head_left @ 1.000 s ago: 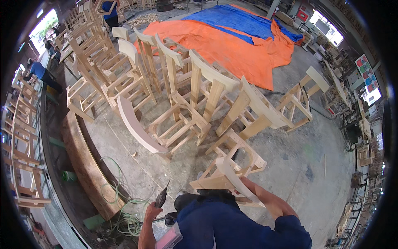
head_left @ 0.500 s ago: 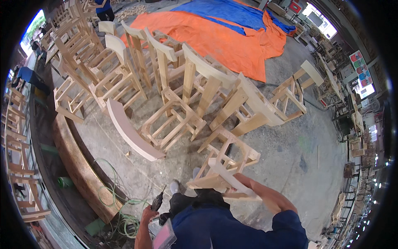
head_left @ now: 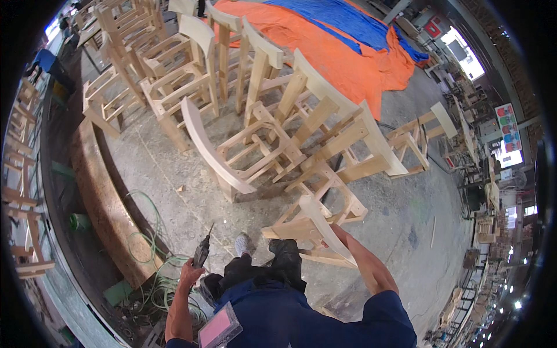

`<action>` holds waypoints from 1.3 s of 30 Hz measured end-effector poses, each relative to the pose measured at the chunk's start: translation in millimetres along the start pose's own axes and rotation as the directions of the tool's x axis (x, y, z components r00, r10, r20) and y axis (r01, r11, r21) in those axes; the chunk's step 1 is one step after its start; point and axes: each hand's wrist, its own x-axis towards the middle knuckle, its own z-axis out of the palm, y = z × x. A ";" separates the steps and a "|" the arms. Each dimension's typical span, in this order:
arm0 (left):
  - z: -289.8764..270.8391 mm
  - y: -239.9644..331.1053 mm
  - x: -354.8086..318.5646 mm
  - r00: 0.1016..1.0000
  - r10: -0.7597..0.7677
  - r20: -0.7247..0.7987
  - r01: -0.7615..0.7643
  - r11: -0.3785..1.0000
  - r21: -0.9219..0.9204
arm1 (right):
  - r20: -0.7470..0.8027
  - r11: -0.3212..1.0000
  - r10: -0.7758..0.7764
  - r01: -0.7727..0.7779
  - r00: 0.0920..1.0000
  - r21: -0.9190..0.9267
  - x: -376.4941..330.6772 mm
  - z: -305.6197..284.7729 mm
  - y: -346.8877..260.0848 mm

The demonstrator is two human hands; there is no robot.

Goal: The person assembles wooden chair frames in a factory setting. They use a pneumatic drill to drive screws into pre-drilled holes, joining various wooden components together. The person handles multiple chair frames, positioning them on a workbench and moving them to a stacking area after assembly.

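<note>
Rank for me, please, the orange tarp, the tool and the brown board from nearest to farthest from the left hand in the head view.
From the left hand:
1. Tool: held in it.
2. Brown board: to its left.
3. Orange tarp: far ahead, to the right, beyond the chairs.

A grey, stained concrete floor spreads through a large workshop, with unfinished pale wooden chairs crowded toward the upper left and a rumpled orange and blue tarp lying behind them. On the left, a long brown board appears bowed in the wide view. Down the right side stretches a dim, cluttered edge, with a glaring white window, a poster of coloured panels, and small bright lights.
</note>
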 end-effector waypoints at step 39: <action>20.5 26.8 -61.7 0.769 0.228 0.597 0.275 0.726 -0.631 | -0.343 0.833 -0.323 0.093 0.882 -0.546 31.4 18.8 34.6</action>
